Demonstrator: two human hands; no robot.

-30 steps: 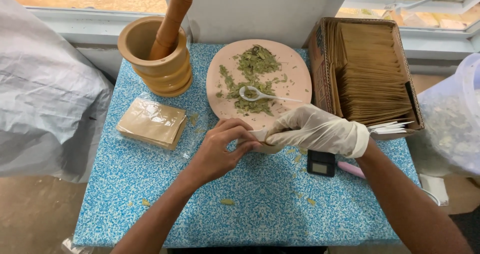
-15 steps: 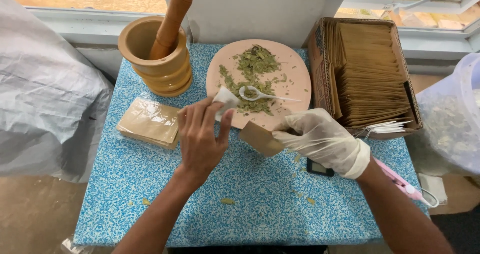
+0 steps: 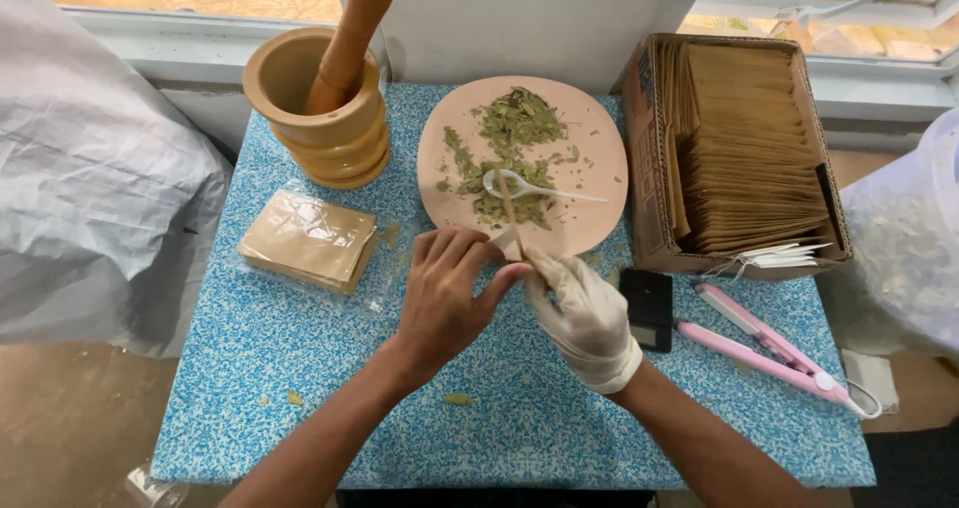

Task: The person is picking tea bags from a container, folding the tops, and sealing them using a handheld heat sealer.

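Note:
My bare left hand (image 3: pixel 447 296) and my white-gloved right hand (image 3: pixel 582 313) meet at the near rim of a pink plate (image 3: pixel 599 148). Together they pinch a small brown paper sachet (image 3: pixel 508 226), held upright and seen edge-on, with the fingertips of both hands on it. The plate holds dried green leaves (image 3: pixel 509 133) and a white plastic spoon (image 3: pixel 529 187) lying across them. The sachet's lower part is hidden by my fingers.
A wooden mortar (image 3: pixel 322 118) with its pestle (image 3: pixel 350 38) stands at the back left. A clear bag of brown sachets (image 3: pixel 310 240) lies left. A cardboard box of sachets (image 3: pixel 744 148) stands right; a small black scale (image 3: pixel 646 308) and pink heat sealer (image 3: pixel 769 348) lie near it. Plastic bags flank the blue table (image 3: pixel 300 368).
My left hand has come back from the bag of sachets to meet the right hand. The sachet, held flat a moment ago, now stands edge-on between both hands at the plate's rim.

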